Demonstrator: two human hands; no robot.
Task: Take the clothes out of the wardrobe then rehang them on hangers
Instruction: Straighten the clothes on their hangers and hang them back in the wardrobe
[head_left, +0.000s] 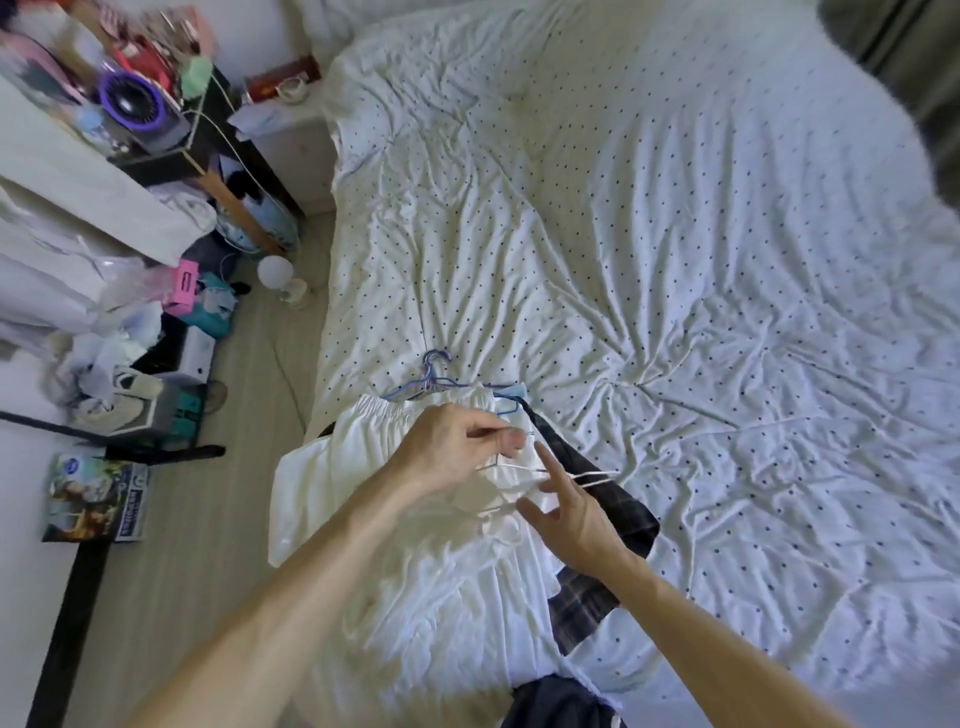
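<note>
Fingers of left hand (447, 452) tight on white hanger (597, 476); right hand (571, 514) fingers apart.

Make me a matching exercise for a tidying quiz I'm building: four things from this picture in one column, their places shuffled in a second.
Things
1. blue hangers
2. plaid garment
3. white cord
4. round white lamp

Places
A. on the floor beside the bed
B. pinched by the left hand
C. partly covered by the white garment
D. on the bed, at the white garment's far end

Pairs: 1-D, 2-C, 3-B, 4-A
</note>
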